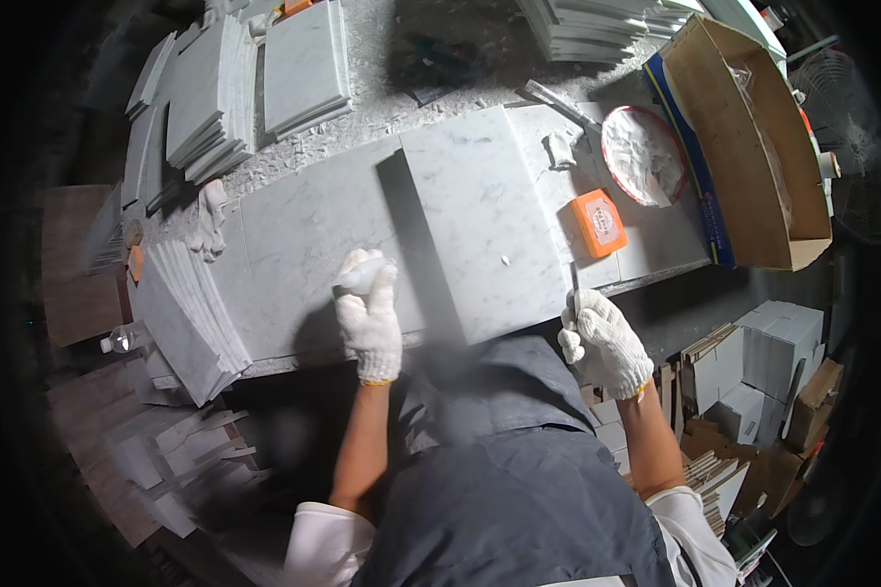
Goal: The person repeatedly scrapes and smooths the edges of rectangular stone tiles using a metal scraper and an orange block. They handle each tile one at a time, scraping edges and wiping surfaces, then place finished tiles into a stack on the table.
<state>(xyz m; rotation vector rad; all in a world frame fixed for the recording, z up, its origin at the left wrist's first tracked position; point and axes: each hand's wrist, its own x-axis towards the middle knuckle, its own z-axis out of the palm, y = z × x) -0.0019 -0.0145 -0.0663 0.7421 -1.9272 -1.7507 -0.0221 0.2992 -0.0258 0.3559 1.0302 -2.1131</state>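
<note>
My left hand (370, 328), in a white knitted glove, is closed around a pale, translucent piece (362, 275) whose kind I cannot make out. It is over the left part of the bench, beside a grey-veined marble slab (480, 215). Past the slab's near right corner, my gloved right hand (609, 342) grips a thin, narrow-bladed tool (574, 282), like a putty knife, blade pointing away from me. A small white lump (505, 260) lies on the slab. Right of it are an orange box (598, 224) and a red-rimmed bowl (605, 147) of white paste.
Stacks of marble tiles stand at the far left (206, 93) and near left (181, 313). An open cardboard box (803, 235) sits on the right end. A loose glove (208, 220) lies at left; cartons (778, 338) stand below the bench at right.
</note>
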